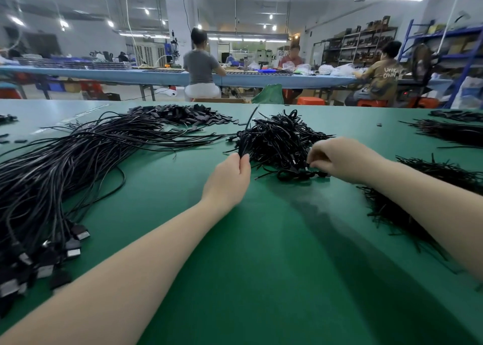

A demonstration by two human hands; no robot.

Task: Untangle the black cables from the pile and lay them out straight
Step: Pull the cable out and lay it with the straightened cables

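Surface: a wide green felt-like table top (pixel 261 266) in a workshop lit by strip lights, both bare forearms reaching forward across it
Near left: long straight black cables with silver-tipped flat plugs (pixel 52 177), fanned side by side, plugs nearest the camera; this looks like the laid-out batch
Near right: a loose spread of thin black strands (pixel 407 214) beside the right forearm
Left hand (pixel 230 180): thumb and fingers pinched round a few black strands at the near left edge of the pile
Right hand (pixel 342 159): fingers curled down onto the near right edge of the pile, apparently pinching a cable end; the tips are partly hidden, so the exact grip is unclear
Pile: a tangled heap of short black cables (pixel 279 140), between and just beyond the two hands, touching both
Step in hand: likely teasing one cable free
Doing it well: I would hold the heap steady with one hand, draw the strand out slowly along its own length, and stop if a loop tightens
Farther: a mound of small flat black pieces (pixel 183 114) behind the straight cables; more black bundles (pixel 452 133) at far right
Background: three seated people at a long blue-covered bench (pixel 104 74), shelving at right
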